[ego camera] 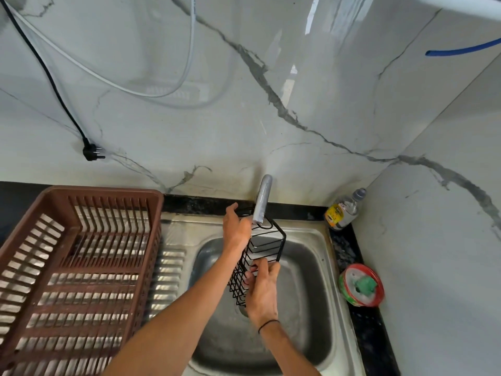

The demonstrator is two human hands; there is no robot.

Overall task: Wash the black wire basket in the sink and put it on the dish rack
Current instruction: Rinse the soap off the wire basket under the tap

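A: Where do we have the black wire basket?

B: Over the sink, just under the tap, tilted, its long axis running from the spout down toward us. Our left hand is clamped on the far top end, our right hand closed around the near lower end.

A: And the dish rack?

B: Off to our left (on the bench), so the left hand lies nearer; we'd judge it leads the carry.

Bare forearms, no sleeves; 2 hands, left and right; thin black band just behind right wrist.
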